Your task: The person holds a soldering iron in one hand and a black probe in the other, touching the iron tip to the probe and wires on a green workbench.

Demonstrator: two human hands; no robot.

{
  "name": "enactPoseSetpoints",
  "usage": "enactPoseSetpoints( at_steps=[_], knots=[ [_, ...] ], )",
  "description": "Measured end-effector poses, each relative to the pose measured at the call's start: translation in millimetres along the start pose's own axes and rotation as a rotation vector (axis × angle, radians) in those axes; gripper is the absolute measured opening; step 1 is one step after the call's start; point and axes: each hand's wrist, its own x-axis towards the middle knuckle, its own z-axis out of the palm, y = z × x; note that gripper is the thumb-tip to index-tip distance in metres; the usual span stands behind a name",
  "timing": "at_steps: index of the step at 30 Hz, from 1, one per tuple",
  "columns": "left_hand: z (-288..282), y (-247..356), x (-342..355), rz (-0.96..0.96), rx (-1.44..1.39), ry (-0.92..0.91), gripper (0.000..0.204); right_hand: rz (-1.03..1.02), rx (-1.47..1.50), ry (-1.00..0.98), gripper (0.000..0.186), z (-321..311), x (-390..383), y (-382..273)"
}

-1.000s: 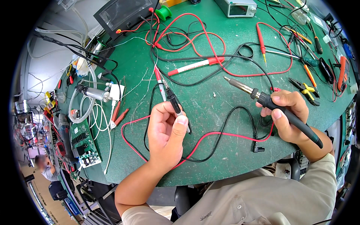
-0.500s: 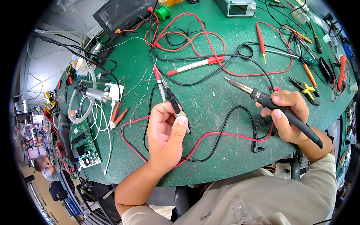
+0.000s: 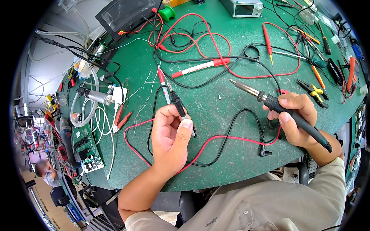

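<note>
My left hand (image 3: 170, 140) is closed round a slim black test probe (image 3: 178, 103), thumb against its side, with the bare metal end tilted up and away from me. Just beyond that end, a red and white pen-like piece (image 3: 162, 81) shows, partly covered by the probe. In my right hand (image 3: 296, 117) is a soldering iron (image 3: 269, 101), gripped by its black handle. Its metal tip points up and left, apart from the probe. Below and between the hands runs a red lead (image 3: 216, 138), with a black cable (image 3: 227, 143) crossing it.
A red and white marker (image 3: 200, 68) lies beyond my hands among looped cables. Yellow-handled pliers (image 3: 314, 91), a red probe (image 3: 268, 40) and screwdrivers lie right. A green circuit board (image 3: 85, 148) and clear tubing (image 3: 79, 123) are left. A small instrument (image 3: 243, 8) stands at the back.
</note>
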Motion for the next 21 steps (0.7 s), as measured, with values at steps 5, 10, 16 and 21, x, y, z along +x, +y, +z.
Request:
enactPoseSetpoints(
  at_steps=[5,10,16,21],
  knots=[
    [-0.4,0.1,-0.3,-0.002,0.007,0.001,0.019,-0.010,-0.008,-0.007,0.022,-0.7,0.7,0.1],
    [-0.3,-0.3,-0.3,-0.006,-0.004,0.003,0.019,0.016,0.006,0.009,0.022,0.7,-0.3,-1.0],
    [-2.1,-2.6,0.4,0.014,0.009,-0.011,0.020,-0.008,-0.005,0.007,0.022,-0.2,0.0,-0.1],
    [-1.4,-3.7,0.5,0.015,-0.030,-0.015,0.023,-0.011,-0.008,0.014,0.022,-0.1,0.2,-0.5]
  ],
)
